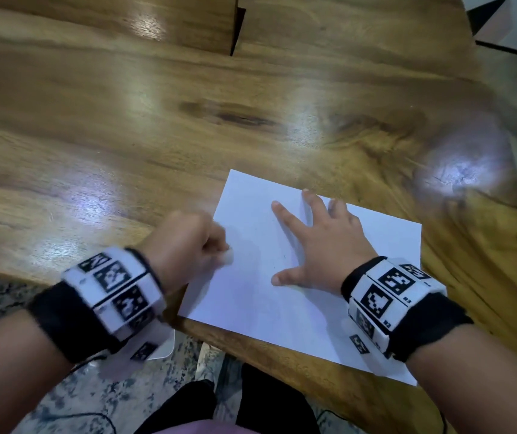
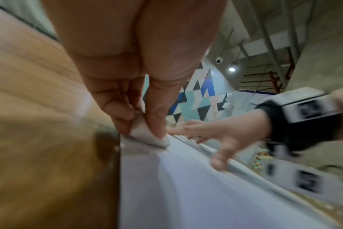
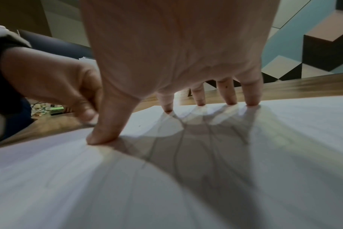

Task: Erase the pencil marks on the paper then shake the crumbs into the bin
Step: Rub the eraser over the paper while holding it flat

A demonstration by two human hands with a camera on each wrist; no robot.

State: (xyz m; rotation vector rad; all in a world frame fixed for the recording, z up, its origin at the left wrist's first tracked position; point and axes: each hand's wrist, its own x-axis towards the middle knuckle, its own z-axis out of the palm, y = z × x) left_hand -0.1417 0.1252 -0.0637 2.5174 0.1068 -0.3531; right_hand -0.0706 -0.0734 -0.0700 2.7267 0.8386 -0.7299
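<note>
Our right hand [image 1: 329,245] splays flat, fingers [image 3: 229,94] straight, pinning the paper [image 1: 282,308] to the tabletop [image 1: 157,136] so it won't slide. Our left hand [image 1: 185,242] pinches the eraser [image 2: 151,136] between curled fingers at the sheet's left edge. No bin in sight.

Head view: high, angled down over the surface [image 1: 125,120] edge. Wrist views: low, close, skimming along each hand across the paper [image 2: 186,186], shared by all three.
</note>
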